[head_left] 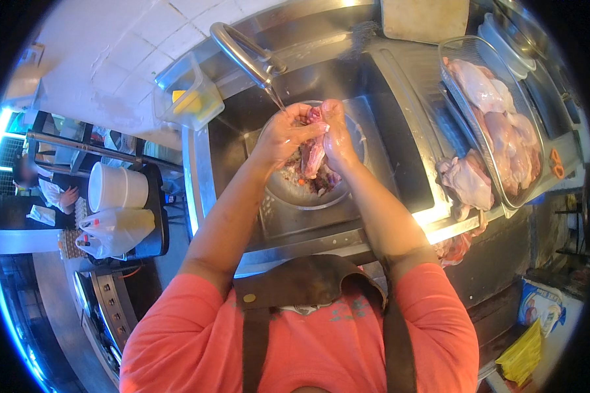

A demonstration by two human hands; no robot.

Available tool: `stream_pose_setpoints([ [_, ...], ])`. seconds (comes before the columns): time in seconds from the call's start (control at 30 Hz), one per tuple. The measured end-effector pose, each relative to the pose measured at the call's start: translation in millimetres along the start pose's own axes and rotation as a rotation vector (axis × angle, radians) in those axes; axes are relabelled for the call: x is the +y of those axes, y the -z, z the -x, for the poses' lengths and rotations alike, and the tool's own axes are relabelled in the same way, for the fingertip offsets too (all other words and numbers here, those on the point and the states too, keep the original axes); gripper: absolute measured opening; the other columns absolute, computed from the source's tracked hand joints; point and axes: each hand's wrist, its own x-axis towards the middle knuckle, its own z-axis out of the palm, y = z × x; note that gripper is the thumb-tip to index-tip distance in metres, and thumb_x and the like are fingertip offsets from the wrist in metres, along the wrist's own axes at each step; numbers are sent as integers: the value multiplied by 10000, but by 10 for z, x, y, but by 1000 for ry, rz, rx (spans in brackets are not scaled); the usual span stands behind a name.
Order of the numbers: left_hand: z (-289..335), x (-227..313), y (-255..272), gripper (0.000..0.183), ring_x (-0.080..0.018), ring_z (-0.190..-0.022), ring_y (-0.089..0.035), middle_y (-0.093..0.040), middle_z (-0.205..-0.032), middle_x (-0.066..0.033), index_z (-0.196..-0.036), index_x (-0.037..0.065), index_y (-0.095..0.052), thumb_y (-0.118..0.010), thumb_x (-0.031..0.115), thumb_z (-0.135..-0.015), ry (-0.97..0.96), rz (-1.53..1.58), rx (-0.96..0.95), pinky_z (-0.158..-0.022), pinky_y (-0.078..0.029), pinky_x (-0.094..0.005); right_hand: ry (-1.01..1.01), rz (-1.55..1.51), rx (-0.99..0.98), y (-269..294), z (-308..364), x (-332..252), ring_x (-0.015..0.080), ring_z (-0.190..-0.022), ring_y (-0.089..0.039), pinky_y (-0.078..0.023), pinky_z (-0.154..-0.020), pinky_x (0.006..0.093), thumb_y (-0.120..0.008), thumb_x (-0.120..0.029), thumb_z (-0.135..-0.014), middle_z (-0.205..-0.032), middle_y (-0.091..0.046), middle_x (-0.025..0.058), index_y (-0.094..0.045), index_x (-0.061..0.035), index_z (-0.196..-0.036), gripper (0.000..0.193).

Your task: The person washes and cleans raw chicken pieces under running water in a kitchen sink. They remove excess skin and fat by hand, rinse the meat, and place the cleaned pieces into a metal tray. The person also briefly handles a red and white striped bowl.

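Over the sink (233,167), my left hand (283,139) and my right hand (338,143) are closed together round a piece of raw poultry (314,160). Its pink, wet flesh shows between my fingers and hangs below them. Just above my left hand, the metal faucet (233,46) ends in a spout, with what looks like water running from it. Beneath both hands a round bowl (295,200) stands in the sink, with reddish scraps and bits of innards inside. My hands hide part of the bowl.
On the right drainboard, a wire basket (482,141) holds several raw chicken pieces (514,141); more raw chicken (465,180) lies beside it. A clear plastic container (196,98) sits at the sink's back left corner. A white tub (118,187) and plastic bag (121,232) stand farther left. Someone (49,187) is beyond.
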Motion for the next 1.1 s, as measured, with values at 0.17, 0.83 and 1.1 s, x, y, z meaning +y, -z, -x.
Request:
stream_pose_setpoints([
  [0.17,-102,77,118,162,-88,-907,-548,-593,-889,-36,-976,7,-554,-647,89,-872,-120,-804,-77,-746,-449,-234,-67,6,48,41,-27,23,101,-776,-485,-445,-690,269,-439,-372,-990,-867,-477,10,-415,-137,-1011,237],
  [0.83,-33,-82,57,126,-98,-769,-585,-580,-916,-48,-904,2,-602,-643,110,-854,44,-519,104,-646,-473,-256,-292,-114,61,30,-9,-39,186,-819,-553,-488,-702,357,-434,-401,-982,-920,-533,70,-450,-111,-1023,294],
  [1.1,59,-82,-111,187,-118,-861,-586,-546,-933,-45,-960,-14,-597,-672,97,-829,-195,-249,183,-719,-478,-260,-362,-305,42,120,-96,-57,200,-883,-557,-490,-765,380,-458,-413,-970,-986,-542,87,-473,-103,-1091,333],
])
